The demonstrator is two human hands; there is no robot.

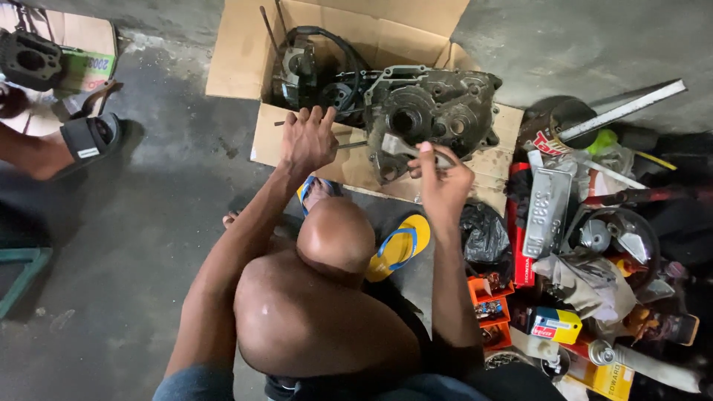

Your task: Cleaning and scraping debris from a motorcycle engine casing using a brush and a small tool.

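grey concrete floor (148, 223) carries everything. at far left another person's sandalled foot (89, 137) rests beside a small box holding a dark cylinder part (30, 59). the open cardboard box (245, 67) holds cables and engine pieces. left hand (306, 139), its grip closed round a thin metal rod (349, 145), sits at the box flap. the bare engine crankcase (431, 111) lies on the flap, already stripped, seemingly mid-work. right hand (443, 180) has its grip on a metal tool (401, 147) against it. orange trays (490, 308) hold small parts.
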